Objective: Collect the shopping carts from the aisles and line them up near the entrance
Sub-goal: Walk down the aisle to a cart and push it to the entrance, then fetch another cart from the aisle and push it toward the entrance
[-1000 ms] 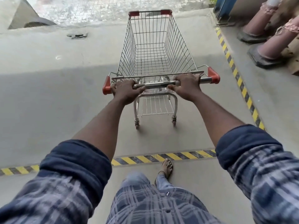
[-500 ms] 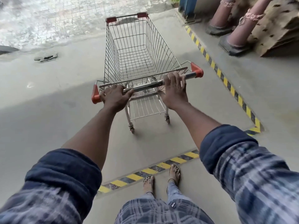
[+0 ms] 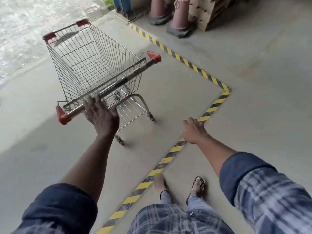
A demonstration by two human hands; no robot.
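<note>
Cart inspection: we found the shopping cart [image 3: 109,56] standing askew on the concrete floor [image 3: 177,98], inside the corner formed by the yellow-and-black hazard tape [image 3: 211,78], with its nose towards the bright paving beyond. Its wire basket [image 3: 57,68] showed us only its own mesh and the floor beneath, and the lower rack [image 3: 130,112] likewise showed bare wire. We recorded the left hand [image 3: 101,115] at the handle bar [image 3: 130,76], near the red end cap [image 3: 62,115], fingers [image 3: 90,102] extended and spread against the bar rather than wrapped round it; blur prevented a finer reading. We noted the right hand [image 3: 193,130] well apart from the cart, above the tape, fingers loosely bent and holding nothing. Past the tape we logged two cones [image 3: 180,16] just beside stacked cardboard [image 3: 207,12].
</note>
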